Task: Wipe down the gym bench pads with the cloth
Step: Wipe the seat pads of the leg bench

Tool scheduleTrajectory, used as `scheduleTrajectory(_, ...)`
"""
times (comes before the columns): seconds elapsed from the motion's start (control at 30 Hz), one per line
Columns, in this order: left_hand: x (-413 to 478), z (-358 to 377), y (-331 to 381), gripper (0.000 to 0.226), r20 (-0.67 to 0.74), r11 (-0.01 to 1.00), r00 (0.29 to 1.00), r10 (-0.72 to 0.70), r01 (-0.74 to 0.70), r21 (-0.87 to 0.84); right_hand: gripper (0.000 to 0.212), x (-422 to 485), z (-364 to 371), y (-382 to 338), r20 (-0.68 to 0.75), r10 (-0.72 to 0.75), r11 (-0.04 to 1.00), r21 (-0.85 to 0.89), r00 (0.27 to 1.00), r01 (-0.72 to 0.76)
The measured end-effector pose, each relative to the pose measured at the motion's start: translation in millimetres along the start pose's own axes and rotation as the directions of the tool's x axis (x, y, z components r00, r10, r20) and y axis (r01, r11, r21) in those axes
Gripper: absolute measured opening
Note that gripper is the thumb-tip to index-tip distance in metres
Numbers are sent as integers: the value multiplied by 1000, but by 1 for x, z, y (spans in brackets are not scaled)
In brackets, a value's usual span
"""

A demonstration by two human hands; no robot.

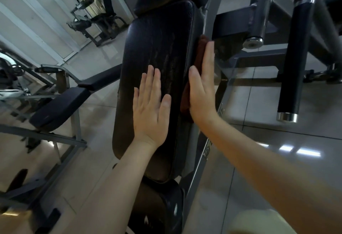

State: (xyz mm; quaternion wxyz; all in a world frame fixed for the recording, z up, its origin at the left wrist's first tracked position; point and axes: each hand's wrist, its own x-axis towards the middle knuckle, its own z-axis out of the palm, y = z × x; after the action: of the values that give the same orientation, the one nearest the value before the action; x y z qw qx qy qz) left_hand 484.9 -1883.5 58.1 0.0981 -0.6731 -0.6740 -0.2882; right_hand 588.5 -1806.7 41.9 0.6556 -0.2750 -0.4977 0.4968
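At frame centre, my left hand (150, 104) lies flat on the black bench pad (157, 45), fingers straight and slightly spread. My right hand (201, 89), fingers together, presses the brown cloth (185, 102) against the pad's right edge, beside the grey frame rail (210, 11). Open tiled floor (268, 104) lies further right.

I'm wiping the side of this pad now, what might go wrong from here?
The right hand only presses the cloth flat against the bench pad, ungripped, so it may slip and drop. Its fingertips lie close to the grey frame bar and might knock it.
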Motion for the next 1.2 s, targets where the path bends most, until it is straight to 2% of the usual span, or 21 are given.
scheduleTrajectory(0.07,1,1,-1,63,-3,1000,1000,7,-7,-4,67,-46,1,10,40,-37,999,-30,999,38)
scheduleTrajectory(0.17,1,2,-3,62,-9,1000,1000,17,-17,-14,66,-137,2,27,173,-160,971,-152,972,186)
scheduleTrajectory(0.23,0,2,-4,62,-4,1000,1000,24,-24,-19,63,-164,3,31,204,-167,957,-201,964,209)
scheduleTrajectory(0.33,1,1,-4,61,9,1000,1000,13,-13,-25,64,-141,6,22,196,-169,955,-211,966,210)
scheduleTrajectory(0.47,1,1,-5,61,6,1000,1000,11,-11,8,65,-51,7,1,154,-228,946,-201,962,256)
scheduleTrajectory(0.67,1,-1,4,58,11,999,999,-32,32,-28,68,87,11,-45,4,-85,979,-186,996,84)
scheduleTrajectory(0.77,1,-1,3,57,2,999,1000,-25,25,-20,70,67,11,-47,12,-102,964,-247,995,102)
scheduleTrajectory(0.87,1,1,-4,57,-19,999,999,38,-37,38,74,-16,12,-26,88,-129,955,-256,988,147)
scheduleTrajectory(0.97,2,3,-5,57,-35,1000,999,12,-11,22,74,-85,12,-7,144,-143,943,-280,979,178)
scheduleTrajectory(1.07,2,2,-4,57,-32,999,999,4,-3,38,77,-96,9,-2,178,-140,937,-294,974,188)
scheduleTrajectory(1.2,1,0,0,57,-1,997,999,-48,48,56,82,-65,4,-14,223,-118,951,-255,968,174)
